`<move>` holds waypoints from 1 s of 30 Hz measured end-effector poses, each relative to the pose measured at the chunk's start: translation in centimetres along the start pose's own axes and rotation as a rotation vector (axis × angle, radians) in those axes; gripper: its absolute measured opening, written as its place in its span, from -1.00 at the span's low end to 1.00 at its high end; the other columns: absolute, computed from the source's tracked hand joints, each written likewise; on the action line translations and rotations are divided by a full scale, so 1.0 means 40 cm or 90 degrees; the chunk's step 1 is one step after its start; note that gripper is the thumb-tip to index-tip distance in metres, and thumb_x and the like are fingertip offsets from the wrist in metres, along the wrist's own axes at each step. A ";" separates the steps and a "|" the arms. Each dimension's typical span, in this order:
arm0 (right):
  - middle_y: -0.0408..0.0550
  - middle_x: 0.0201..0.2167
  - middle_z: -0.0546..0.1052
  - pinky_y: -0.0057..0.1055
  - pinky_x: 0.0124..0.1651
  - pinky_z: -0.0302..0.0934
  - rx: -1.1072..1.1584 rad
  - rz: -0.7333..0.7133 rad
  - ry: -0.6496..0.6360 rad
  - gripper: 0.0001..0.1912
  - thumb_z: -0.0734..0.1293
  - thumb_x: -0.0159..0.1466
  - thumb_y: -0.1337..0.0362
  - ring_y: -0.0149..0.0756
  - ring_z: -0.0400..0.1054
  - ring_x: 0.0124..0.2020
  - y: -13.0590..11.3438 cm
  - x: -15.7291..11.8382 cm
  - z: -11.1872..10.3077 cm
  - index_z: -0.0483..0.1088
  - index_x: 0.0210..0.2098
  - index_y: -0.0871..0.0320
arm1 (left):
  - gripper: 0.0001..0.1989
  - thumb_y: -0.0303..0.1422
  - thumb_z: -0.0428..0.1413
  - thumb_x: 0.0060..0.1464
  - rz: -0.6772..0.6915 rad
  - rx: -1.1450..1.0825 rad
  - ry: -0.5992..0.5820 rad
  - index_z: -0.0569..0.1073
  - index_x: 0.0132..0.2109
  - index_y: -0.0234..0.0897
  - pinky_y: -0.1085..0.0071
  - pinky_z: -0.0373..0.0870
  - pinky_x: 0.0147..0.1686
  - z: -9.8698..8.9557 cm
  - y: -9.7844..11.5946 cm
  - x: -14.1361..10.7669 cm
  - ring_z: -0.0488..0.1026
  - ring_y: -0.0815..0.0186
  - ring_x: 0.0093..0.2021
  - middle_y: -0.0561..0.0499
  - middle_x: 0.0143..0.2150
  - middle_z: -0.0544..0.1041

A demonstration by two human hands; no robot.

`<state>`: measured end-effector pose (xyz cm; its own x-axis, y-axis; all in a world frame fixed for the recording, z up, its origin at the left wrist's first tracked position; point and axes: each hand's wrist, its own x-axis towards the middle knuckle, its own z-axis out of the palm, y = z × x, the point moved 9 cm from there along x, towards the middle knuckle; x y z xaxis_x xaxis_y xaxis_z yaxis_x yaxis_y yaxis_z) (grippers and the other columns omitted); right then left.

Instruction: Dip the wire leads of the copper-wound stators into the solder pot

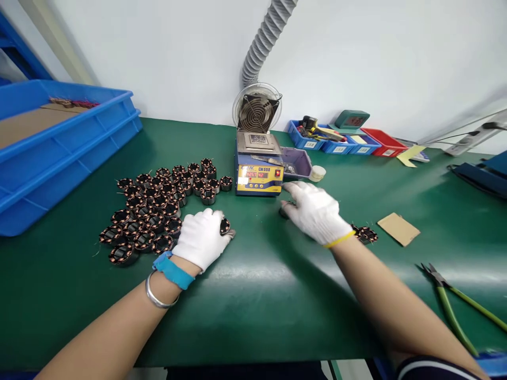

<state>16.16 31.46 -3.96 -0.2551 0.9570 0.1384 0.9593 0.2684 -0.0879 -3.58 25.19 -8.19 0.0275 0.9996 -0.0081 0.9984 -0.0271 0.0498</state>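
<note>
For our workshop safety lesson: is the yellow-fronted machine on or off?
On: the machine has a display with glowing red digits.

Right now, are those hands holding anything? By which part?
The left hand holds a ring by its outer side. The right hand partly hides a dark piece; I can't tell whether it's held.

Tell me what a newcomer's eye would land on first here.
Probably the crowd of black-and-copper rings on the green table, left of centre, with the white-gloved left hand holding another ring beside it. Next, the yellow-fronted machine with lit red digits, standing towards the back in the middle, and the grey ribbed hose above it.
</note>
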 end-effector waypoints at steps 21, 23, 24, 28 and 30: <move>-0.08 -0.14 0.53 -0.35 -0.08 0.39 0.776 0.045 -0.019 -0.51 0.40 0.04 0.37 -0.29 0.45 -0.18 -0.173 -0.092 0.164 0.40 0.00 0.10 | -0.41 -0.35 0.09 -0.08 0.041 -0.558 0.155 0.31 0.17 -0.28 0.25 0.42 0.06 0.050 0.025 -0.001 0.48 0.15 0.03 -0.09 0.06 0.51; -0.09 -0.10 0.52 -0.35 -0.06 0.38 0.702 0.001 0.034 -0.52 0.39 0.06 0.34 -0.28 0.44 -0.15 -0.170 -0.097 0.147 0.41 0.00 0.06 | -0.39 -0.34 0.10 -0.12 -0.003 -0.507 0.162 0.33 0.16 -0.30 0.23 0.43 0.04 0.048 0.011 -0.001 0.47 0.10 0.04 -0.12 0.07 0.51; -0.09 -0.09 0.51 -0.34 -0.04 0.38 0.678 -0.015 0.055 -0.52 0.38 0.07 0.33 -0.28 0.44 -0.14 -0.167 -0.099 0.141 0.40 0.01 0.05 | -0.41 -0.34 0.10 -0.13 -0.018 -0.498 0.154 0.36 0.13 -0.30 0.24 0.43 0.02 0.048 0.007 -0.001 0.48 0.10 0.02 -0.12 0.04 0.53; -0.06 -0.06 0.50 -0.32 -0.04 0.38 0.688 -0.014 0.065 -0.54 0.34 0.12 0.28 -0.27 0.44 -0.13 -0.152 -0.099 0.144 0.38 0.04 0.07 | -0.78 -0.32 0.04 -0.07 -0.009 -0.617 -0.001 0.50 -0.26 -0.27 0.38 0.49 -0.28 0.062 0.012 0.004 0.54 0.24 -0.31 -0.03 -0.32 0.61; -0.04 -0.07 0.50 -0.31 -0.06 0.40 0.730 0.010 0.044 -0.53 0.33 0.12 0.27 -0.28 0.45 -0.16 -0.146 -0.095 0.153 0.37 0.05 0.10 | -0.84 -0.31 0.03 -0.05 0.005 -0.700 -0.148 0.46 -0.40 -0.27 0.46 0.38 -0.57 0.070 0.020 -0.006 0.42 0.36 -0.58 0.01 -0.49 0.56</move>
<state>10.80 26.94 -10.02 -0.2026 0.9625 0.1806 0.2781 0.2334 -0.9318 -2.65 24.89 -10.95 0.1569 0.9704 -0.1836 0.4154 0.1038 0.9037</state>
